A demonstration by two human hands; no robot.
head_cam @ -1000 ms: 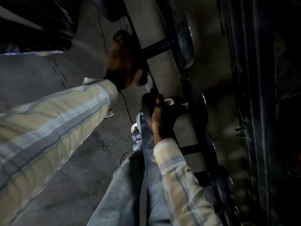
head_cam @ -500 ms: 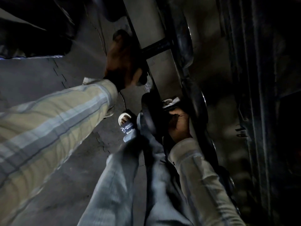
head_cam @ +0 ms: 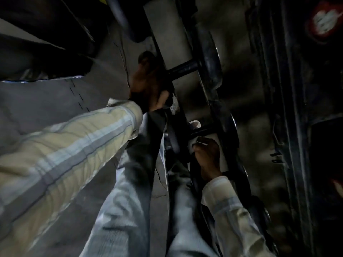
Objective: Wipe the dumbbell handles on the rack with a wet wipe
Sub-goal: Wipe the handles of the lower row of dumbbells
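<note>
Here, dim light, view down along the rack [head_cam: 185, 115]. Left hand [head_cam: 148, 84] is clenched over the near end of the upper dumbbell [head_cam: 211, 60], fingers curled around its near head; that dumbbell's dark handle [head_cam: 182, 68] runs from the hand to the far round head. Right hand [head_cam: 207, 154] sits lower, beside the next dumbbell's handle [head_cam: 203, 131], fingers pinching a crumpled white wet wipe [head_cam: 196, 140]. The wipe lies just under that handle; contact between the 2 cannot be told in this light. Both sleeves are striped, pale plaid [head_cam: 78, 145]. Jeans-clad legs [head_cam: 126, 210] fill the lower centre, over grey floor [head_cam: 55, 101]. More dumbbell heads continue down the rack toward lower right, blurred.
</note>
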